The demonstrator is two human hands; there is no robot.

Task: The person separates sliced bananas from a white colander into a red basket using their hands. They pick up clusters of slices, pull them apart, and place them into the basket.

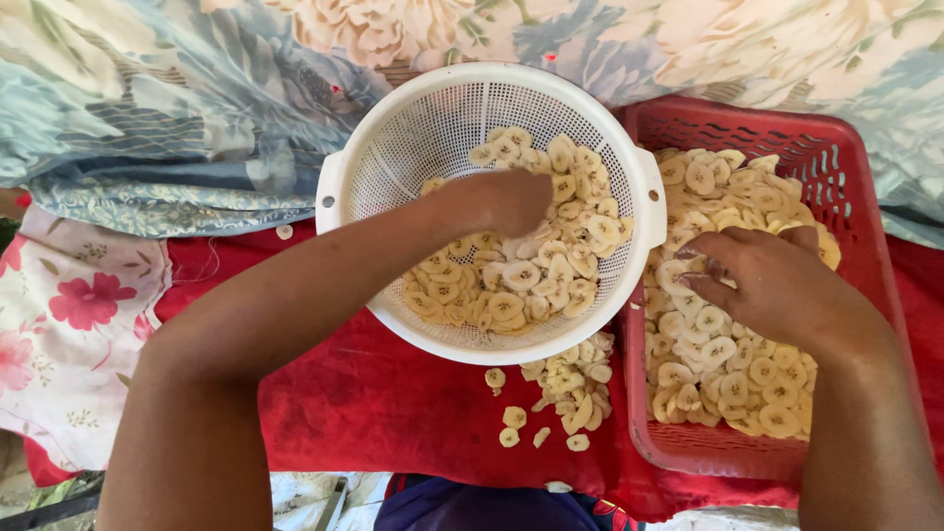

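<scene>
The left hand (497, 202) is loosely curled, fingers down among pale banana slices (531, 265) in the white colander (393, 147), while right of the colander the right hand (762, 280) pinches slices in the red basket (855, 147).

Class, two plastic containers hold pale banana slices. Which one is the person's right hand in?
The rectangular red plastic basket; the right hand rests on its slices, while the left hand is in the round white plastic colander.
</scene>
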